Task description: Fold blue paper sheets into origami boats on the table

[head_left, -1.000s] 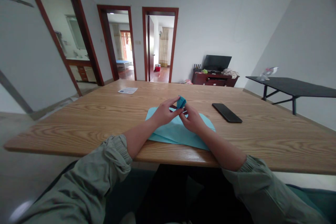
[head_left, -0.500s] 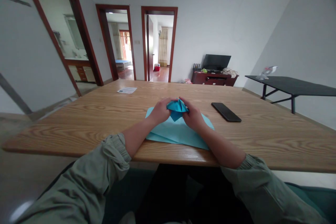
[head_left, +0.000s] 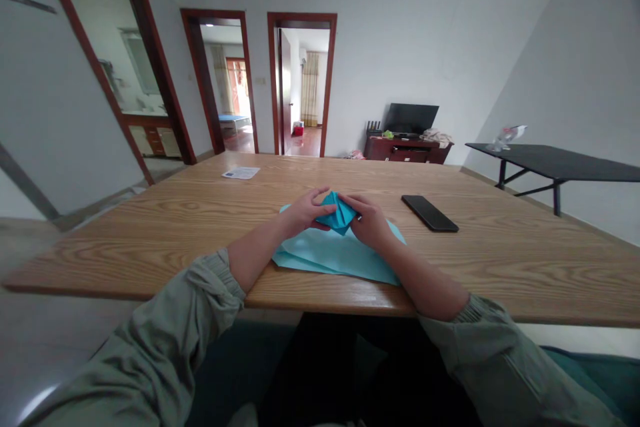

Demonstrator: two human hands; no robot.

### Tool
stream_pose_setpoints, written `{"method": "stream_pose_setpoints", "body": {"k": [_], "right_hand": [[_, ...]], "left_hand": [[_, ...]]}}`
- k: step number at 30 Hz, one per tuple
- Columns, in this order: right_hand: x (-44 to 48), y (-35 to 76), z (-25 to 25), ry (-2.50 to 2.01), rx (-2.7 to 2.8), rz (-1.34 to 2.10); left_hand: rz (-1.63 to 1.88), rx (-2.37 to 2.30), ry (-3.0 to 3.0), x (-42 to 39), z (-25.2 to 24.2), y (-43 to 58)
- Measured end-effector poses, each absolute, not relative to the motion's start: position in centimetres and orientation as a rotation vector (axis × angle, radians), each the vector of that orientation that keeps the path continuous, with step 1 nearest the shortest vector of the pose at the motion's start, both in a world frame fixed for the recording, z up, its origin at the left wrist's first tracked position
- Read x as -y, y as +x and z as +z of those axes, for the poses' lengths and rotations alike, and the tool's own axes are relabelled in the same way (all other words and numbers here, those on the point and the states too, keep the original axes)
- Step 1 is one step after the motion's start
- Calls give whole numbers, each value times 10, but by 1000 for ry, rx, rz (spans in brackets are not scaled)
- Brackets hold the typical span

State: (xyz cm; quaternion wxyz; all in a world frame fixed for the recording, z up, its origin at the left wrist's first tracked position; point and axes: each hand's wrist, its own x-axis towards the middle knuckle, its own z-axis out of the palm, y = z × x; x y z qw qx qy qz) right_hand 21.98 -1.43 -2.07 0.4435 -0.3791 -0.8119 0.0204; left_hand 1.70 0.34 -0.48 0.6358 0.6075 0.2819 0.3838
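Observation:
Between my two hands is a small piece of folded blue paper (head_left: 340, 215), with creased, angled faces. My left hand (head_left: 303, 212) grips its left side, the thumb and fingers around the edge. On the other side my right hand (head_left: 371, 221) holds it, with the index finger laid along the top. The folded paper is held over light blue sheets of paper (head_left: 333, 255) lying near the table's front edge. My forearms and hands cover parts of those sheets.
The wooden table (head_left: 165, 227) spans the view. A black phone (head_left: 430, 213) lies to the right of the sheets, and a small printed card (head_left: 241, 173) lies at the far left. Beyond the table on the right stands a black folding table (head_left: 555, 159).
The folded paper has turned and changed shape in my hands. My left hand has shifted slightly left, and its fingers have spread a little on the paper.

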Motion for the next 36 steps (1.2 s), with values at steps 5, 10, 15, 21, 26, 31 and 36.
{"method": "stream_pose_setpoints", "body": {"k": [5, 10, 15, 21, 26, 31, 36], "right_hand": [[20, 223, -18, -908, 2084, 235], [18, 224, -17, -885, 1924, 571], [15, 213, -15, -961, 1882, 519], [16, 210, -12, -1017, 1911, 411], [18, 215, -12, -1065, 1971, 295], [15, 221, -15, -1151, 2059, 189], [8, 231, -20, -1254, 2106, 195]], "left_hand": [[877, -769, 1604, -9, -10, 18], [1039, -883, 1828, -13, -7, 19], [1169, -877, 2215, -4, -6, 28], [1139, -858, 2306, 6, -3, 30], [1104, -865, 2376, 3, 0, 25], [977, -983, 2480, -8, -6, 16], [728, -1038, 2584, -20, -15, 8]]}}
